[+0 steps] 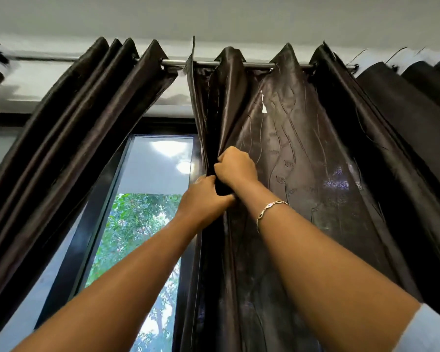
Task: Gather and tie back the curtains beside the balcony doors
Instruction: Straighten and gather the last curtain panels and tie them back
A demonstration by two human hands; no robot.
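Note:
A dark brown satin curtain [302,153] hangs from a metal rod [203,63] on the right of the balcony door. My left hand [206,196] grips its left edge, fingers curled round the bunched fabric. Just above it, my right hand [235,167] is fisted on the same fold, with a bracelet on that wrist. A second dark curtain [69,128] hangs gathered in pleats to the left, pulled away from the glass.
The black-framed glass balcony door [148,199] shows between the two curtains, with green trees outside. White ceiling runs above the rod. More dark curtain folds [427,80] continue at the far right.

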